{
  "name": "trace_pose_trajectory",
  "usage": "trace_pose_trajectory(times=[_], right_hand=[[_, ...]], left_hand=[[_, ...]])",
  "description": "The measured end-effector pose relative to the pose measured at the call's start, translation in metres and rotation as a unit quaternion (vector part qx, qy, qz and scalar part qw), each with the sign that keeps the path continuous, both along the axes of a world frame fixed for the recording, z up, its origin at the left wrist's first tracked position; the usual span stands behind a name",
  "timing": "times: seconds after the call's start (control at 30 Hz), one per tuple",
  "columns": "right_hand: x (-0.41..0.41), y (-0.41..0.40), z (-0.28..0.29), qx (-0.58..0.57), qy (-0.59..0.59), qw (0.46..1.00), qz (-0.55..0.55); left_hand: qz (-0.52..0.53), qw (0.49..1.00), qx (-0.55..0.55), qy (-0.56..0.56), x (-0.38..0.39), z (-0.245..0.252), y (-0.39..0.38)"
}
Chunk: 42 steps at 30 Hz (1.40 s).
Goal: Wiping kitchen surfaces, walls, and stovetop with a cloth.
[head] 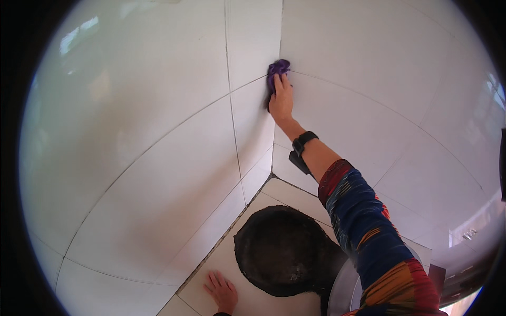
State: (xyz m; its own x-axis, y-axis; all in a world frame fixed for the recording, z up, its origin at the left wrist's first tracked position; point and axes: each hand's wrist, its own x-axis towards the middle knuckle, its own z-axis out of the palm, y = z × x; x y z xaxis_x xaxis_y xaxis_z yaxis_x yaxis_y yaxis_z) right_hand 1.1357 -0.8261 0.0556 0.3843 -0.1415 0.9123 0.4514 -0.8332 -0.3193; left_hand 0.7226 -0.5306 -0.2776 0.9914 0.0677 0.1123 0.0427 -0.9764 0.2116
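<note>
My right hand [282, 102] presses a crumpled purple cloth [279, 68] into the corner where two white tiled walls [182, 166] meet. The cloth sits at the level of a horizontal tile joint. A black watch-like band [305, 139] circles my right wrist, and a patterned sleeve [367, 229] covers the arm above it. Low in the view, my left hand [222, 293] lies flat with its fingers spread on the white tiled ledge [257, 278]. It holds nothing and is to the left of a round, blackened cooking surface or stove opening [278, 252].
A pale metal rim [343, 290] curves beside the blackened round, partly hidden under my right arm. Dark, rough joints [221, 233] run where the ledge meets the walls. The glossy right wall [379, 79] reflects light near the picture's rim.
</note>
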Motion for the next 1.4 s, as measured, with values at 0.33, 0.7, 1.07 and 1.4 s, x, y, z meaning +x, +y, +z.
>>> trace_pose_trajectory(times=[0.33, 0.7, 1.07, 1.4], right_hand=[[-0.034, 0.002, -0.149, 0.027, 0.361, 0.929, 0.073], [-0.018, -0.039, 0.225, 0.065, -0.038, 0.984, 0.16], [0.009, -0.017, 0.118, -0.068, 0.041, 0.997, -0.019], [-0.021, -0.084, 0.084, 0.181, 0.281, 0.942, 0.037]], left_hand=[[0.0, 1.0, -0.006, -0.02, -0.006, -0.009, 0.008], [0.0, 0.999, -0.019, -0.03, -0.006, -0.001, 0.003], [0.004, 0.999, -0.009, -0.052, 0.0, -0.017, 0.001], [-0.029, 0.993, 0.022, -0.108, -0.001, -0.022, -0.001]])
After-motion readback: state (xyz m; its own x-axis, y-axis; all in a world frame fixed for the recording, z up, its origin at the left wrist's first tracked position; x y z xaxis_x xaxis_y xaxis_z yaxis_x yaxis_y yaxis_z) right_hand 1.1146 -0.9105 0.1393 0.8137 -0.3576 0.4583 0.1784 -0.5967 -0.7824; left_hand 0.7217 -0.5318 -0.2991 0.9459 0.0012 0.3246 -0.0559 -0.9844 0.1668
